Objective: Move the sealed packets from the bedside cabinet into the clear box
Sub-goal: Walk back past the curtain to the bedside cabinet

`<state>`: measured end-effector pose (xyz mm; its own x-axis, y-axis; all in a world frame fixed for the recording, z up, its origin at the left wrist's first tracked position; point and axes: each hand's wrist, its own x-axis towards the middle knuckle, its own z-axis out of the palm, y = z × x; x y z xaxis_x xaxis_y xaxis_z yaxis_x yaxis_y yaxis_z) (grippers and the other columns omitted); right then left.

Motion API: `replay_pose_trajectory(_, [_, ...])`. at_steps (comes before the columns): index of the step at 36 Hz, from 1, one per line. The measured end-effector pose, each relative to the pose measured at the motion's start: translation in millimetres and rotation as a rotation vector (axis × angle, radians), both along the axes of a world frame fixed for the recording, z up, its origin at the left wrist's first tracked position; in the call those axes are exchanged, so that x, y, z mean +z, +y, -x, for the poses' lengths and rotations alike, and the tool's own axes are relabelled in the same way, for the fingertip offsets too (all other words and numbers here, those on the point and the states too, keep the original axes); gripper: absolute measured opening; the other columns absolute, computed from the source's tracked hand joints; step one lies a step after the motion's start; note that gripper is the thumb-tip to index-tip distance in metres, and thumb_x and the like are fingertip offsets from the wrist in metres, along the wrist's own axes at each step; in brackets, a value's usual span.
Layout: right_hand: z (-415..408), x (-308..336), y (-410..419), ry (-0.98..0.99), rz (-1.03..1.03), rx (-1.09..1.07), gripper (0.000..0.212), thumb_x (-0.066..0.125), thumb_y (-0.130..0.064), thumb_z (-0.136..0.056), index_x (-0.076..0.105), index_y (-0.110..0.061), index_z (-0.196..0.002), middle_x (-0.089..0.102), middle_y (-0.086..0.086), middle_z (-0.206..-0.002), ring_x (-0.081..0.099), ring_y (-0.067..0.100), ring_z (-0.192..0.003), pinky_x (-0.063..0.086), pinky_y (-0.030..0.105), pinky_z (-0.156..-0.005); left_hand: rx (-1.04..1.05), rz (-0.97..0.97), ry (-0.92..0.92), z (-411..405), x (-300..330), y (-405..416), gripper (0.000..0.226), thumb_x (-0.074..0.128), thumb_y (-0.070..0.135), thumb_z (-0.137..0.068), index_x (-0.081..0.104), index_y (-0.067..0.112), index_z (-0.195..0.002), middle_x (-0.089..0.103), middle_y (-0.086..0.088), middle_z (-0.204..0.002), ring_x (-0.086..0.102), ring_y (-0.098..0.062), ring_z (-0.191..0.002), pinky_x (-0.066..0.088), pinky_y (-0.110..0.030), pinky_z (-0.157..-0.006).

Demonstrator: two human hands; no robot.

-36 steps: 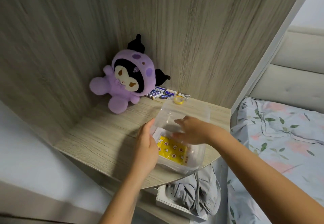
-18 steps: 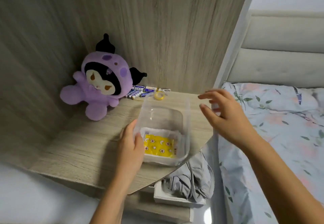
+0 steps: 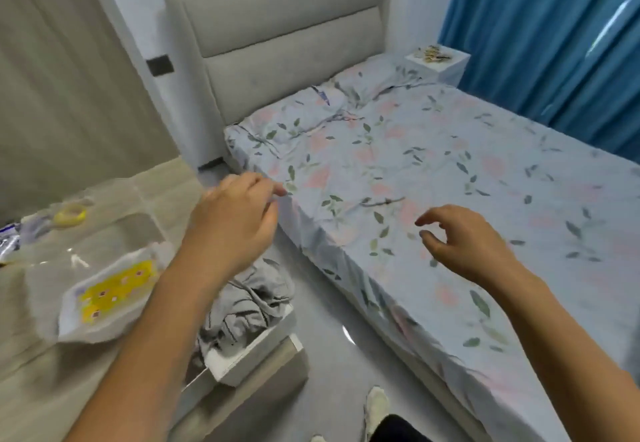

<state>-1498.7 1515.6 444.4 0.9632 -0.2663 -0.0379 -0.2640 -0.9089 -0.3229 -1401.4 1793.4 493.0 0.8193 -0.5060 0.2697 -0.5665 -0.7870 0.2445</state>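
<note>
While both hands hung empty in mid-air, the scene read as follows.

Packets waiting: a small heap of what looked like gold-and-dark sealed packets lay on the white bedside cabinet at the far side of the bed, at about one o'clock from the hands; too small and blurred to count or to tell any long axis.

Clear box: the clear box stood on the wooden desk at about nine o'clock, blurred, with a yellow patterned packet lying flat inside it.

Key relation: the heap and the box lay on opposite sides of the bed, well apart; the heap was far beyond both hands, across the mattress.

Nearer hand: the right hand was the closer to the white cabinet, the left hand the closer to the box.

Left hand pose: raised between desk and bed edge, back of the hand towards the camera, fingers loosely bent and pointing to about two o'clock, holding nothing.

Right hand pose: over the floral sheet, fingers spread and softly curled towards ten o'clock, thumb below them, holding nothing.

Judgement: the next reach probably called for the body to go round the bed, since neither arm looked able to span it.

Other things: a yellow tape roll behind the box, a grey cloth in an open drawer below the desk.
</note>
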Motion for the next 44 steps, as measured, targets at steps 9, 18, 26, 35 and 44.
replay_pose_trajectory(9, [198.2,12.6,-141.1,0.149,0.067,-0.447,0.031,0.049,-0.03,-0.094,0.058,-0.023,-0.123,0.059,-0.003,-0.125,0.055,0.018,-0.113,0.048,0.035,-0.092,-0.58,-0.28,0.081,73.6,-25.2,-222.5,0.033,0.038,0.031,-0.1,0.05,0.023,-0.131,0.055,0.001,-0.128,0.054,-0.022,-0.11,0.05,-0.038,-0.083])
replay_pose_trajectory(18, [410.5,20.7,-264.6,0.165,0.036,-0.801,0.03,0.052,-0.027,-0.091,0.062,-0.022,-0.119,0.062,0.0,-0.124,0.057,0.022,-0.111,0.047,0.035,-0.091,-0.905,-0.363,0.099,243.0,-41.6,-444.3,0.035,0.035,0.031,-0.101,0.047,0.025,-0.133,0.056,0.003,-0.128,0.055,-0.02,-0.111,0.048,-0.033,-0.081])
replay_pose_trajectory(26, [524.3,26.4,-362.8,0.221,0.002,-0.885,0.031,0.052,-0.028,-0.092,0.058,-0.024,-0.122,0.059,-0.004,-0.124,0.055,0.015,-0.108,0.045,0.029,-0.087,-1.017,-0.334,0.165,362.6,-46.3,-598.5,0.033,0.037,0.029,-0.1,0.053,0.024,-0.129,0.059,0.001,-0.127,0.056,-0.022,-0.11,0.049,-0.036,-0.087])
replay_pose_trajectory(35, [582.6,15.9,-459.7,0.266,-0.058,-0.961,0.036,0.053,-0.028,-0.091,0.054,-0.025,-0.126,0.059,-0.003,-0.124,0.054,0.017,-0.111,0.046,0.03,-0.087,-1.058,-0.517,0.323,413.5,-52.0,-716.4,0.04,0.042,0.028,-0.1,0.042,0.02,-0.139,0.049,-0.006,-0.141,0.049,-0.026,-0.124,0.041,-0.034,-0.098])
replay_pose_trajectory(44, [586.2,-8.8,-575.3,0.26,-0.093,-0.976,0.041,0.055,-0.028,-0.088,0.051,-0.027,-0.129,0.059,-0.004,-0.122,0.053,0.017,-0.112,0.046,0.029,-0.086,-0.997,-0.483,0.303,414.1,-68.9,-856.7,0.033,0.044,0.031,-0.099,0.049,0.019,-0.129,0.052,-0.007,-0.135,0.053,-0.026,-0.114,0.044,-0.034,-0.092])
